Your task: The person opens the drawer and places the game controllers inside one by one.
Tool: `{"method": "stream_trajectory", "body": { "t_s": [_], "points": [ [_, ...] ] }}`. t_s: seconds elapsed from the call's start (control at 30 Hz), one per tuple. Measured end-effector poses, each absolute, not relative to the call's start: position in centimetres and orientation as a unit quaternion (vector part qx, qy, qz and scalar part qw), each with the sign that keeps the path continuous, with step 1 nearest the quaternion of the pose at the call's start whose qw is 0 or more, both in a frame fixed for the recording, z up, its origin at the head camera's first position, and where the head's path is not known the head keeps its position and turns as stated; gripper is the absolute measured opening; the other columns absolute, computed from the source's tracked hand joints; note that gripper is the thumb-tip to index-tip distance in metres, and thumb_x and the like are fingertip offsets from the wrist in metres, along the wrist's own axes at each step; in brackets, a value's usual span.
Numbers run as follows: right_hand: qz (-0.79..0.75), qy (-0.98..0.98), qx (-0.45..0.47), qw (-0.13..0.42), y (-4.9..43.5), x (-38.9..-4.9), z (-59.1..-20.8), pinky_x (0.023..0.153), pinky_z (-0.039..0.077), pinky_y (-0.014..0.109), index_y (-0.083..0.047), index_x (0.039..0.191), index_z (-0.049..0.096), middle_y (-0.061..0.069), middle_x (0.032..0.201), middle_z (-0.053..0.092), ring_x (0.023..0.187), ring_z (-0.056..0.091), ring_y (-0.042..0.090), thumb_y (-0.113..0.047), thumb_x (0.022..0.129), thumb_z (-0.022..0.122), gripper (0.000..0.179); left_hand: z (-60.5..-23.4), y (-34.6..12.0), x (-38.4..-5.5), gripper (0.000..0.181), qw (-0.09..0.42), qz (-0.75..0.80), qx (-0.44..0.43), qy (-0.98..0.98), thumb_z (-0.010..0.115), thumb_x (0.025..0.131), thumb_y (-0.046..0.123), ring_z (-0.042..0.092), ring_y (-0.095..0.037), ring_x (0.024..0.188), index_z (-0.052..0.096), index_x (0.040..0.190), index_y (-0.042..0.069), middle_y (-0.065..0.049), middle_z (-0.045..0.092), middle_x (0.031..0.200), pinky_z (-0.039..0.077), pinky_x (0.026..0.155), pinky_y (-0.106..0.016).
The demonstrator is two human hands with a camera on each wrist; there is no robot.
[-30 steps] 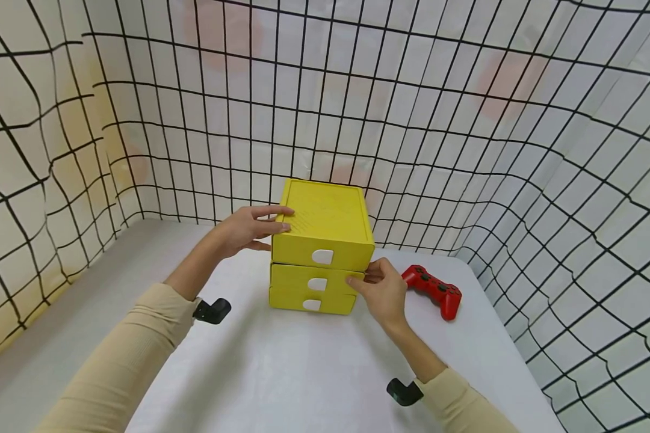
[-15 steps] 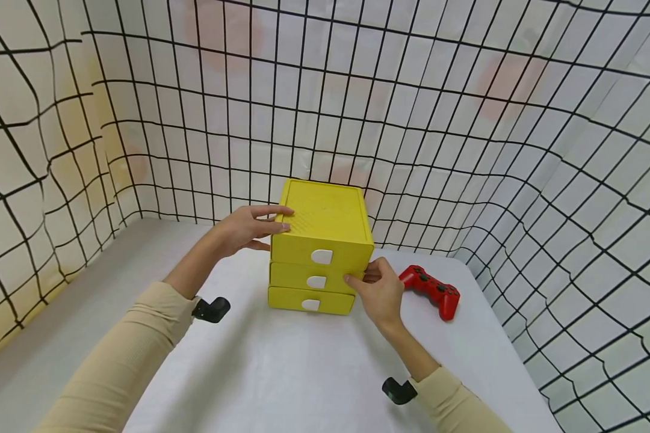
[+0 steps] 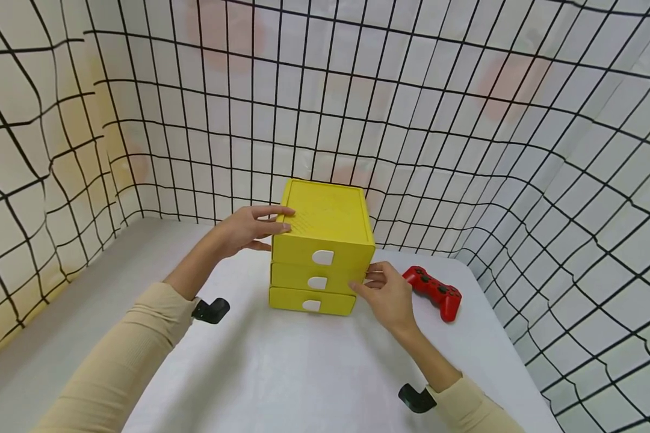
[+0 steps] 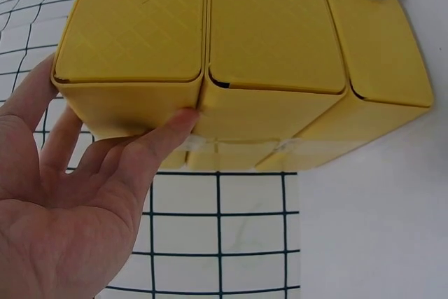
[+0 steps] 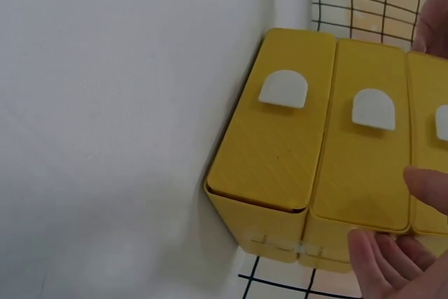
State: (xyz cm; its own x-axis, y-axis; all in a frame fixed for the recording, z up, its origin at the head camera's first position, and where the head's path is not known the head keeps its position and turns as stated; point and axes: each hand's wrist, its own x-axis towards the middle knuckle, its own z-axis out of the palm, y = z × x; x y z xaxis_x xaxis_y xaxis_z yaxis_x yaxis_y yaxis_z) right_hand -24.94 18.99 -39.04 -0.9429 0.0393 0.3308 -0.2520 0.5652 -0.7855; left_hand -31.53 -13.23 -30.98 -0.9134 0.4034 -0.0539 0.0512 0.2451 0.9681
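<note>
A yellow drawer unit [image 3: 327,210] stands on the white table, its three drawers stacked and each fronted by a white tab. They look pushed in. My left hand [image 3: 244,231] grips the unit's upper left edge, fingers over the top; in the left wrist view, the thumb [image 4: 168,134] lies along the side near the top seam. Beside the middle drawer [image 3: 292,275], my right hand [image 3: 387,294] holds its thumb near the front right corner and its fingers at the side. From the right wrist view I cannot tell whether the thumb [image 5: 427,187] touches the drawer front.
A red game controller [image 3: 433,293] lies on the white table [image 3: 298,367], just right of my right hand. Black wire mesh [image 3: 325,108] in front of white sheeting surrounds the table at the back and both sides.
The middle drawer, standing slightly out a second ago, has moved in level with the others. My right hand has since shifted a little rightward and loosened; my left hand stays put.
</note>
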Motion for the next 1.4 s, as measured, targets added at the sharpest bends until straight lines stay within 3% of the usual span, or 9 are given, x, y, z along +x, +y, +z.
{"method": "stream_trajectory", "body": {
  "t_s": [0.1,0.23,0.4,0.67,0.93,1.4],
  "points": [
    [0.450,-0.882,0.054,0.131,19.2,-24.3,-38.7,0.075,0.062,0.031,-0.008,0.114,0.064,0.010,0.099,0.076,0.091,0.073,0.022,-0.024,0.084,0.085,0.040,-30.9,-13.2,-31.5,0.052,0.146,0.598,0.148,0.774,0.072,0.095,0.035,0.032,-0.029,0.152,0.056,0.144,0.026,-0.005,0.043,0.159,0.053,0.105,-0.052],
    [0.439,-0.890,0.059,0.108,19.0,-23.5,-38.6,0.066,0.056,0.026,-0.007,0.106,0.064,0.006,0.089,0.077,0.085,0.072,0.019,-0.019,0.085,0.083,0.031,-30.9,-13.3,-31.5,0.052,0.149,0.603,0.147,0.770,0.071,0.096,0.034,0.032,-0.029,0.152,0.056,0.145,0.026,-0.004,0.043,0.159,0.052,0.105,-0.052],
    [0.434,-0.893,0.082,0.087,18.1,-23.4,-39.1,0.067,0.059,0.026,-0.006,0.096,0.070,0.004,0.085,0.076,0.080,0.072,0.016,-0.014,0.086,0.082,0.017,-31.0,-13.2,-31.4,0.051,0.153,0.605,0.145,0.768,0.071,0.097,0.033,0.036,-0.030,0.150,0.055,0.145,0.025,-0.005,0.043,0.159,0.051,0.106,-0.053],
    [0.427,-0.892,0.136,0.053,16.0,-24.0,-40.8,0.071,0.062,0.027,-0.006,0.094,0.076,0.002,0.086,0.076,0.079,0.072,0.014,-0.008,0.085,0.080,0.010,-30.9,-13.1,-31.5,0.051,0.146,0.601,0.148,0.772,0.071,0.096,0.034,0.032,-0.029,0.152,0.056,0.144,0.026,-0.005,0.044,0.159,0.053,0.104,-0.052],
    [0.412,-0.892,0.176,0.059,14.2,-24.9,-42.6,0.073,0.062,0.031,0.000,0.096,0.077,0.008,0.087,0.076,0.080,0.072,0.020,-0.002,0.084,0.077,0.013,-30.9,-12.9,-31.5,0.051,0.145,0.603,0.145,0.771,0.072,0.096,0.033,0.032,-0.027,0.152,0.057,0.144,0.026,-0.004,0.044,0.158,0.054,0.103,-0.051],
    [0.387,-0.899,0.186,0.085,13.3,-25.9,-43.8,0.063,0.059,0.022,-0.001,0.088,0.080,0.006,0.082,0.077,0.073,0.073,0.016,0.001,0.084,0.073,0.008,-30.9,-13.1,-31.4,0.052,0.148,0.604,0.142,0.770,0.071,0.096,0.034,0.034,-0.030,0.151,0.056,0.145,0.025,-0.006,0.042,0.159,0.053,0.104,-0.051]
  ]
}}
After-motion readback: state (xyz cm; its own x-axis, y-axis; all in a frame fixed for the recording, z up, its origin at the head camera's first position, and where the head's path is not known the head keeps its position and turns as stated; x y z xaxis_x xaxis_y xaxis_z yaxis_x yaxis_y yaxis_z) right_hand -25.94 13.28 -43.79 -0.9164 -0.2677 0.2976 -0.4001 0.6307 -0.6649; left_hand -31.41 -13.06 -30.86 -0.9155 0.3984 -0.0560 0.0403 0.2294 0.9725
